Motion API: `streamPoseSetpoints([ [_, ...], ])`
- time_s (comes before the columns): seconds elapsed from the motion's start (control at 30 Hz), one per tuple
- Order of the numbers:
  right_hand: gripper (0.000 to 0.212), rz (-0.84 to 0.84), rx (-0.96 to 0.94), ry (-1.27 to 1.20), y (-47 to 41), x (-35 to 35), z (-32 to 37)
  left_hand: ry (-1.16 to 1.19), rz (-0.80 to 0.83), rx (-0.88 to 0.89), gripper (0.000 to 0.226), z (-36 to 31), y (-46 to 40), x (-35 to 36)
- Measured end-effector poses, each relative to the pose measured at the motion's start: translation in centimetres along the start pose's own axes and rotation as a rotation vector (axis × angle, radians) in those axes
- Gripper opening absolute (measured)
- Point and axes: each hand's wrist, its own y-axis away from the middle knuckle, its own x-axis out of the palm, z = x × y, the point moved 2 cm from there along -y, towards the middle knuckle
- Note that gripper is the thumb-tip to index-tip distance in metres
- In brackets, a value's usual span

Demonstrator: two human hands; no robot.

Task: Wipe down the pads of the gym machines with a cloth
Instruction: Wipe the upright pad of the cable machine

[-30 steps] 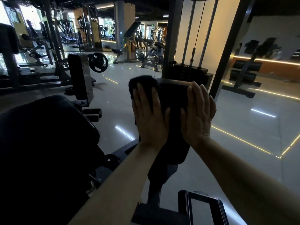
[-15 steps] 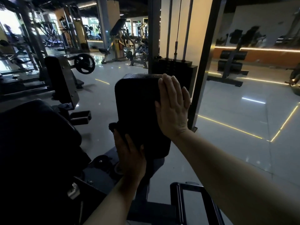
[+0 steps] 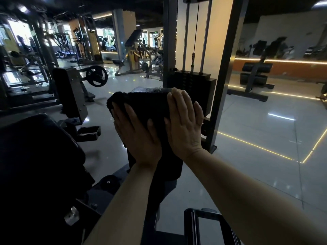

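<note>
Nearest, lower left: one large dark seat pad (image 3: 35, 156), unlit.

Centre, item of interest: upright black pad (image 3: 152, 106) on its machine post. I see my left hand (image 3: 138, 133) laid flat on its left part, fingers straight and slightly spread, pressing a dark cloth (image 3: 115, 99) against the upper left corner; the cloth bulges out past my fingertips. My right hand (image 3: 184, 124) lies flat on the pad's right edge, fingers straight and close together, holding nothing.

Just behind the pad: weight stack (image 3: 192, 85) in a grey frame.

Far left: weight plate (image 3: 96, 76) on another machine.

Far right: bench (image 3: 256, 75) before an orange wall.
</note>
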Motion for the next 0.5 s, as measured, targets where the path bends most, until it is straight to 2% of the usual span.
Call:
streamPoseSetpoints([
  [0.23, 0.046, -0.016, -0.013, -0.032, 0.1, 0.0, 0.0, 0.064, -0.031, -0.121, 0.062, 2.0, 6.5, 0.3],
  [0.4, 0.046, -0.025, 0.006, -0.033, 0.3, 0.0, 0.2, 0.138, 0.104, -0.403, 0.071, 2.2, 11.3, 0.2],
  [0.5, 0.047, -0.03, 0.01, -0.035, -0.1, -0.3, 0.3, 0.139, 0.06, -0.473, 0.07, 1.2, 11.7, 0.1],
])
